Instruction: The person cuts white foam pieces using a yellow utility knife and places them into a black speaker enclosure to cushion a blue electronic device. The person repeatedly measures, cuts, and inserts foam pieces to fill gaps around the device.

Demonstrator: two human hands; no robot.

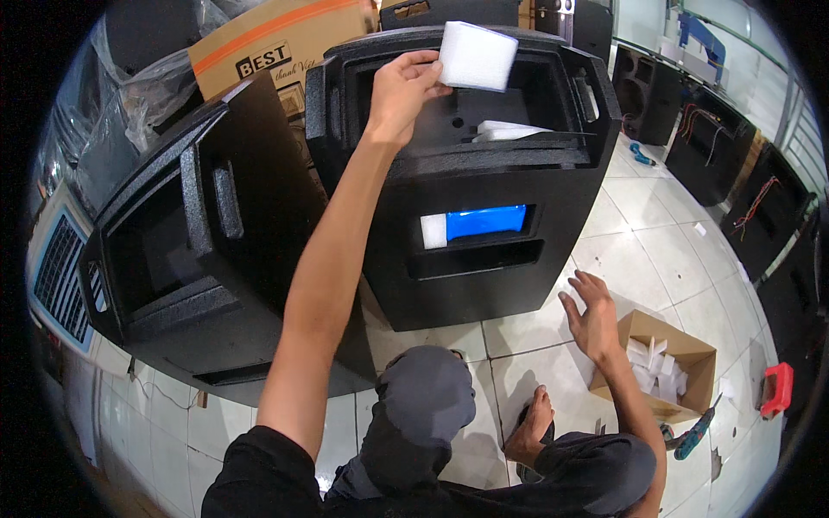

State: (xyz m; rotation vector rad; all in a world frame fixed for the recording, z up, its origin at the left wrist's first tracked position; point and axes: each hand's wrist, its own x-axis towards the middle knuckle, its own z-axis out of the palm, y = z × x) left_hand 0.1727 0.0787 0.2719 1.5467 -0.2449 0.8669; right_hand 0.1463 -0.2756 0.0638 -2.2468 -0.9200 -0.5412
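Observation:
My left hand [404, 97] pinches a white foam block [479, 56] by its edge, above the open top of a black speaker cabinet [471, 298]. A white foam sheet [508, 130] lies at the near rim of the recess below it. In the upper slot of the cabinet's near side sits a blue block [488, 222], with a white foam piece [433, 231] at its left end. My right hand [593, 321] holds nothing, fingers apart, over the floor between the cabinet and a cardboard box [699, 371] of white foam scraps.
A second black cabinet [268, 173] leans close on the left. Behind stands a large carton [285, 39]. Cordless drills [695, 436] [642, 154] and a red case [776, 388] lie on the tiled floor. More speaker cabinets [643, 95] with loose wires line the right wall.

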